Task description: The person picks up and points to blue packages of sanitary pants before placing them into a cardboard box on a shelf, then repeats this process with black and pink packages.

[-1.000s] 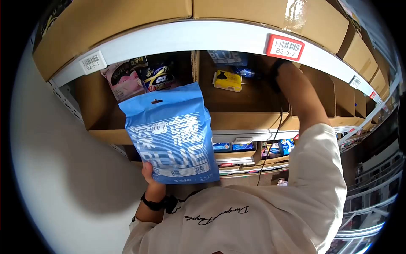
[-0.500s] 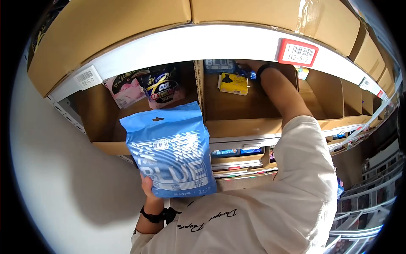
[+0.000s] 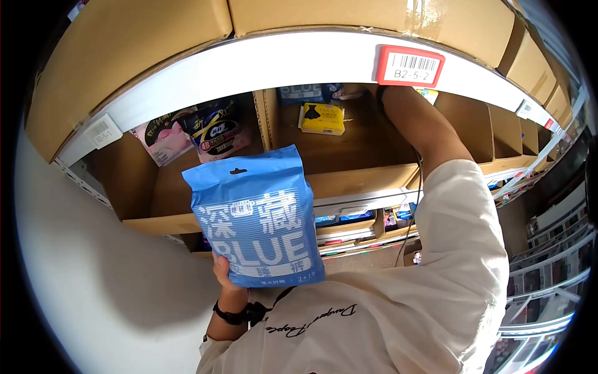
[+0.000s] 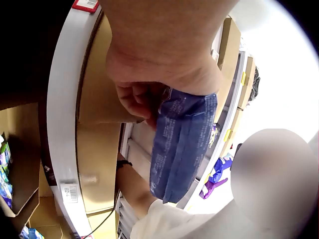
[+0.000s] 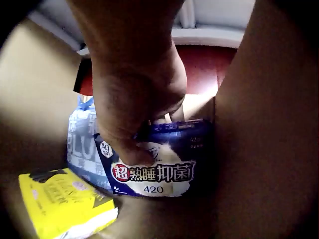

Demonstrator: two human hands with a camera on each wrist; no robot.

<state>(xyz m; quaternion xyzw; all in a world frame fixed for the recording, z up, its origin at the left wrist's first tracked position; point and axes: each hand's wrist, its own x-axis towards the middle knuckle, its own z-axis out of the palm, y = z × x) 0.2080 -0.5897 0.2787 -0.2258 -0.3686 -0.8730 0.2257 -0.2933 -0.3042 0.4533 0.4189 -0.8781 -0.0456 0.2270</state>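
Bag (image 3: 255, 218): "BLUE"; navy pack (image 5: 164, 174): "420", probably "Ag".

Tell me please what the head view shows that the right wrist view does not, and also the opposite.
Only the head view: the left hand holding the light blue bag, the pink pack and the red-framed label reading B2-5-2.
Only the right wrist view: the legible 420 on the dark blue pack, which the right hand grips.
Both: the yellow pack and, near it, a second bag lettered BLUE.
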